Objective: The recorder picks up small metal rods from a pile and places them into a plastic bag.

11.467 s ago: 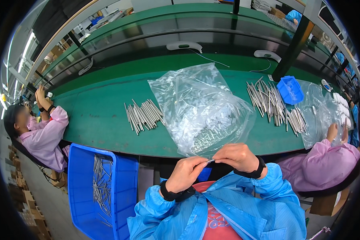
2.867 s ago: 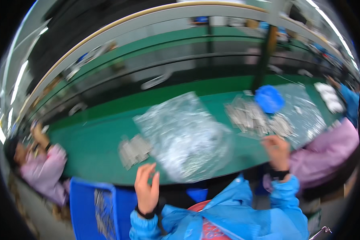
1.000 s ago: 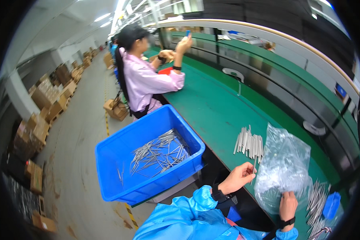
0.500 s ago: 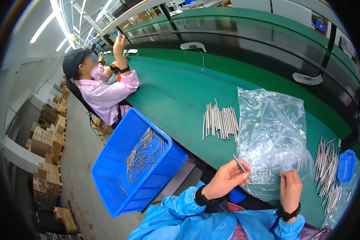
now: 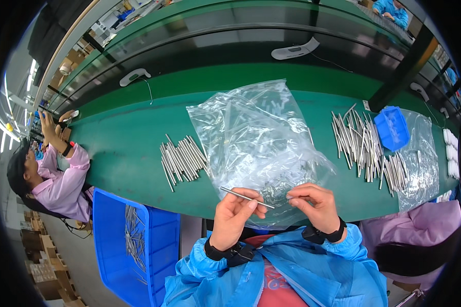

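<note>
My left hand (image 5: 232,217) is closed on a thin metal rod (image 5: 233,193), which slants down to the right across the fingers. Close beside its lower end, my right hand (image 5: 316,209) has thumb and fingers pinched together; a tiny piece may be at the tips, too small to name. Just beyond both hands lies a large clear plastic bag (image 5: 246,130), crumpled, with small clear pieces gathered at its near end. A row of metal rods (image 5: 183,159) lies left of the bag. More metal rods (image 5: 358,138) are spread on its right.
A small blue bin (image 5: 392,129) and another clear plastic bag (image 5: 420,156) lie at the right. A big blue tub (image 5: 163,250) holding loose rods stands left, below the green table's (image 5: 123,138) edge. Co-workers in pink sit at left (image 5: 61,176) and right (image 5: 420,225).
My view has swung to the right. My left hand has brought the rod round to a flatter slant, nearer my right hand, whose fingers have turned in toward the rod's end.
</note>
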A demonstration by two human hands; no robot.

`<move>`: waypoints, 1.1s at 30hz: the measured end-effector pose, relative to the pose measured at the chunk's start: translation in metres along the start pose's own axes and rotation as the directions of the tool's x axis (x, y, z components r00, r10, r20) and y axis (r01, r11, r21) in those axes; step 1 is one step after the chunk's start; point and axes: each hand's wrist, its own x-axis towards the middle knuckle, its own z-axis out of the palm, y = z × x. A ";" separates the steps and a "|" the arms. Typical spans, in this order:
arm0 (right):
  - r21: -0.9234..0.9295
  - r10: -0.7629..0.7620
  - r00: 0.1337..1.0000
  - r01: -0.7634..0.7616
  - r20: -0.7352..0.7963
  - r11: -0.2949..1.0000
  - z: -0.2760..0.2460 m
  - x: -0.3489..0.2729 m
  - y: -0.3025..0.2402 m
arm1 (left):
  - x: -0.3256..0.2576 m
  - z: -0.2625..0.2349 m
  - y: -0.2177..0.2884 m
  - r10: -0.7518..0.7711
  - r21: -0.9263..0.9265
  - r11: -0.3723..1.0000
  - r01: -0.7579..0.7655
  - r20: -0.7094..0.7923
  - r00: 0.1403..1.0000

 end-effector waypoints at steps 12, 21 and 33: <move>-0.017 -0.157 0.987 0.157 -0.039 0.987 0.020 -0.020 -0.006 | -0.014 0.002 -0.009 -0.003 -0.098 0.995 0.006 0.027 1.000; -0.071 -0.249 0.965 0.243 -0.084 0.967 0.029 -0.024 -0.014 | -0.018 0.001 -0.012 -0.024 -0.132 0.991 0.026 0.016 1.000; -0.251 -0.410 0.906 0.375 -0.104 0.892 0.044 -0.029 -0.021 | -0.030 -0.004 -0.012 0.006 -0.077 0.997 -0.010 -0.053 0.999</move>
